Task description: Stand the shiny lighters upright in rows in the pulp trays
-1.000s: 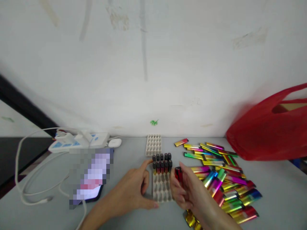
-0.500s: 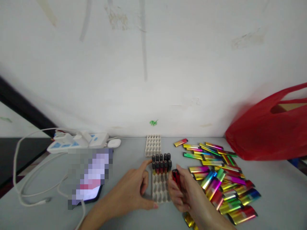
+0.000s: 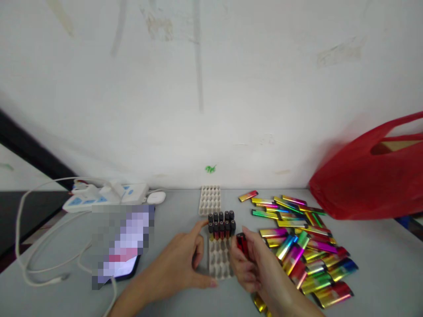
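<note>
A pale, marked wall (image 3: 211, 88) stands beyond both hands, and the gray table (image 3: 185, 299) spreads beneath them. Far to the right of the grip sags a red bag (image 3: 366, 180); nearer, beside and behind the right wrist, lie scattered metallic-colored lighters (image 3: 297, 255). The left hand (image 3: 180, 257) lies on the near-left side of the grip, its thumb and index finger spread wide in a C along the left side of a molded tray; the index tip reaches the standing lighters, though firm contact cannot be told. The right hand (image 3: 253, 264) is curled closed, clamped on one red lighter. Well left of both hands are a white power strip (image 3: 135, 193) and a phone (image 3: 127, 268) with its screen lit, partly blurred. The molded tray (image 3: 220, 264) sits between the hands, and a second pale tray (image 3: 209, 200) lies just beyond it. Ten black-topped lighters (image 3: 221, 224) stand in two rows at the tray's far end, ahead and left of the right grip. The red lighter (image 3: 243, 244) shows its black top above the right fingers, leaning slightly, near the tray's right edge; its lower end is hidden.
</note>
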`<move>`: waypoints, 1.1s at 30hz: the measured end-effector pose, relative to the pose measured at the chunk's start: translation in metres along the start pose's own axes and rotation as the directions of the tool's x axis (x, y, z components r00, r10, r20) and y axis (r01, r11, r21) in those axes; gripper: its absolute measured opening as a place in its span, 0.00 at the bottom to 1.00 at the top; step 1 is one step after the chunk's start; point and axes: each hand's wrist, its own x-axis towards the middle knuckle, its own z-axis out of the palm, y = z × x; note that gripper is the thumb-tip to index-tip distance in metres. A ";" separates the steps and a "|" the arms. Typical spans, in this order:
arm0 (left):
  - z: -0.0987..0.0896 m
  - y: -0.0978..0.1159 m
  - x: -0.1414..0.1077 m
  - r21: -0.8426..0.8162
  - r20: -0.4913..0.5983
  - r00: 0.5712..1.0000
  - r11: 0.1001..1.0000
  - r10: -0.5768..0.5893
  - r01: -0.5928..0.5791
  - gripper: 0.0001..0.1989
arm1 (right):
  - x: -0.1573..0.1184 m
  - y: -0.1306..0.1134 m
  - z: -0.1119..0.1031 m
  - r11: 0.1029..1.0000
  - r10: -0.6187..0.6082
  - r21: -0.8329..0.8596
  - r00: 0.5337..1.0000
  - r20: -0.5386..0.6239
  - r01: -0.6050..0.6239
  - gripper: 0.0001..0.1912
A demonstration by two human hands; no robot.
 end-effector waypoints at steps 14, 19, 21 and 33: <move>0.001 -0.003 -0.001 0.014 -0.008 1.000 1.000 0.012 -0.012 0.61 | 0.000 0.009 0.002 1.000 -0.029 -0.001 0.998 -0.061 0.029 0.28; 0.000 -0.001 -0.001 0.008 -0.003 1.000 1.000 0.006 -0.006 0.58 | -0.004 0.008 0.005 0.999 -0.051 -0.018 0.991 -0.124 0.050 0.29; 0.000 0.000 -0.001 0.003 -0.003 1.000 1.000 0.001 -0.001 0.58 | -0.005 0.009 0.007 0.999 -0.043 -0.027 0.993 -0.110 0.040 0.29; 0.000 0.000 -0.002 0.014 0.008 1.000 1.000 -0.013 0.012 0.62 | 0.005 0.024 -0.013 0.998 -0.070 0.001 0.997 -0.044 0.070 0.33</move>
